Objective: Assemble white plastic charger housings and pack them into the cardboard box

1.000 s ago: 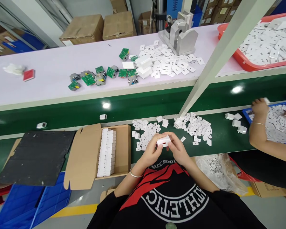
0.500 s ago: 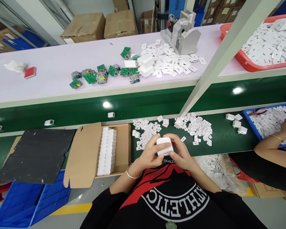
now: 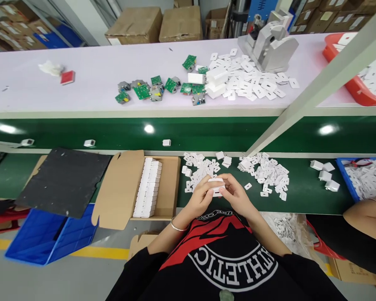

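Note:
Both my hands hold a white plug charger (image 3: pixel 217 191) with a slotted end, in front of my chest at the near edge of the green bench. My left hand (image 3: pixel 199 198) wraps its left side, fingers across the top. The fingers and thumb of my right hand (image 3: pixel 237 196) press on its right side. Just beyond the hands lie a pile of small white slotted plates (image 3: pixel 204 168) and a second pile of plates (image 3: pixel 271 173). Left of my hands, an open carton (image 3: pixel 166 190) holds a stacked block of white chargers (image 3: pixel 148 188).
Above stands a shelf (image 3: pixel 90 79) with green circuit boards (image 3: pixel 142 91), more white plates (image 3: pixel 253 81) and a metal fixture (image 3: pixel 275 48). A slanted post (image 3: pixel 288 117) crosses at right. Another person's arm (image 3: pixel 363 207) is by a blue tray (image 3: pixel 347 179). Chargers sit on the green strip.
My view has swung left, so the surroundings sit further right. Both hands keep hold of the charger, which has tilted so that more of its slotted end shows.

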The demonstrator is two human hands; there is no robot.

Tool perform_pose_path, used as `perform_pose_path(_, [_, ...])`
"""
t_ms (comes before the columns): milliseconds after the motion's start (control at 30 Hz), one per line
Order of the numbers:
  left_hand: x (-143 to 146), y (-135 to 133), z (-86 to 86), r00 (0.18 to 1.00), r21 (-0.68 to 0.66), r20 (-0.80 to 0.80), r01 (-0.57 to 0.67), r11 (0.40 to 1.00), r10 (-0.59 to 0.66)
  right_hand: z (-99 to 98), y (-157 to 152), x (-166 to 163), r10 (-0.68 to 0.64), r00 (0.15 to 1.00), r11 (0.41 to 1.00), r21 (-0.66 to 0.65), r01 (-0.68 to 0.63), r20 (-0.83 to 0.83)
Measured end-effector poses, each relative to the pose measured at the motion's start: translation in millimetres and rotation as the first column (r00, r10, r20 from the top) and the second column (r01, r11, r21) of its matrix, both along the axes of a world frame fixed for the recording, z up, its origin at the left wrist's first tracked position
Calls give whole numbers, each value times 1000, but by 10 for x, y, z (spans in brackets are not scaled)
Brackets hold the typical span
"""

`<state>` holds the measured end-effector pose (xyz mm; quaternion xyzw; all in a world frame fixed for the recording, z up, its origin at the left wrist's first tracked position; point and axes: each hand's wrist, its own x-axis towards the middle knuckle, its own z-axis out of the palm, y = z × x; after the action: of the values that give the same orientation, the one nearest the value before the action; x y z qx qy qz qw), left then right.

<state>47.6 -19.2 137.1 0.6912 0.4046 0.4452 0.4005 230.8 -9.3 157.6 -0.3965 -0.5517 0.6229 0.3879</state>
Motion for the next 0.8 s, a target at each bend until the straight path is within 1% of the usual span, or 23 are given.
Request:
perform_pose_path(33, [-32,-8,-28,1000,-32,0,-3,999,3,-22,20,-24,24,1000,999,-21,-24,-12])
perform_pose_path(100, [-88,-20,-90,999,-116,39,-5,993,10,-93,45,-92,30,999,999,-32,-30,-18])
perform_pose_path(133, [-109,-20,-125,995,-173,91,-17,985,33,-142,52,-135,18,1000,1000,-25,-19,-20])
perform_pose_path(167, [-126,-14,-164,982,-245,170,-38,969,82,-199,58,-183,6,1000,1000,-11,-6,-19])
perform_pose_path(200, [-139,-2,-205,951,-335,268,-58,941,154,-263,65,-233,-4,1000,1000,9,4,-9])
perform_pose_path(233, [-149,14,-247,896,-435,371,-62,898,242,-331,77,-283,-9,1000,999,33,8,12])
perform_pose_path(267, [-158,34,-286,821,-533,464,-40,845,332,-399,94,-332,-10,999,998,58,7,44])
perform_pose_path(300, [-170,55,-321,736,-615,540,14,788,409,-466,116,-377,-9,996,997,78,2,83])
perform_pose_path(333, [-184,73,-352,654,-671,598,92,735,463,-529,144,-418,-5,992,996,89,-6,124])
perform_pose_path(400, [-231,93,-396,534,-710,670,258,655,516,-632,212,-486,14,981,996,79,-30,194])
perform_pose_path(433, [-266,94,-412,495,-708,691,314,633,527,-670,249,-515,29,974,997,63,-44,224])
perform_pose_path(467, [-309,91,-428,475,-702,704,348,622,528,-699,285,-542,47,966,997,42,-60,256])
perform_pose_path(500, [-361,87,-445,474,-696,710,356,624,521,-721,320,-568,66,955,997,21,-76,289])
perform_pose_path(533, [-425,86,-467,494,-693,707,337,638,507,-737,352,-591,83,943,996,0,-87,321])
perform_pose_path(567, [-503,93,-497,535,-691,691,289,663,486,-752,381,-613,93,933,996,-20,-92,347])
perform_pose_path(600, [-595,113,-539,595,-685,656,212,697,464,-767,408,-630,94,925,996,-38,-86,368])
perform_pose_path(633, [-706,149,-595,665,-668,596,100,737,450,-787,433,-640,84,919,996,-54,-68,384])
perform_pose_path(667, [-835,205,-665,734,-634,502,-47,772,457,-811,457,-642,64,915,997,-68,-40,399])
perform_pose_path(700, [-982,280,-751,788,-577,373,-216,788,490,-842,481,-634,33,910,997,-81,1,413])
perform_pose_path(733, [-1143,374,-851,812,-498,213,-388,775,544,-878,504,-614,-3,903,994,-97,49,429])
perform_pose_path(767, [-1313,483,-963,795,-410,22,-545,731,606,-918,527,-584,-39,893,988,-116,102,448])
perform_pose_path(800, [-1484,604,-1083,739,-325,-181,-668,669,649,-959,547,-545,-70,880,979,-135,150,469])
